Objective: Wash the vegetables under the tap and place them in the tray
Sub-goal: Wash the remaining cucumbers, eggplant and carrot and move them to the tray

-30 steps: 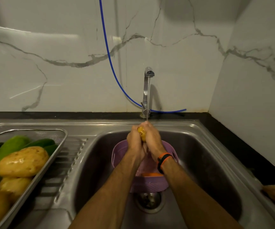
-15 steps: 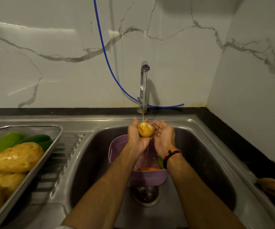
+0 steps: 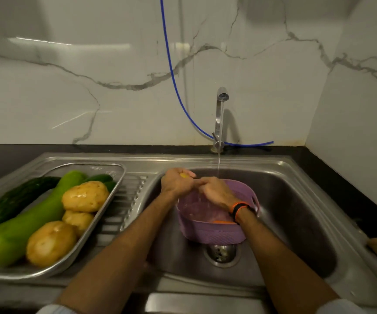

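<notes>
left hand [image 3: 178, 182] grips the small potato [image 3: 184, 176] left of the stream, right hand [image 3: 214, 191] empty and loosely curled, so I'd carry it low over the rim and set it gently in the tray [image 3: 106, 209]

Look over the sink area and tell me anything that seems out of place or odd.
The tap runs with nothing under it: the stream falls into the purple basket, while the left hand holds the potato off to the side. A blue hose hangs loose down the wall. No spills or damage show.
</notes>
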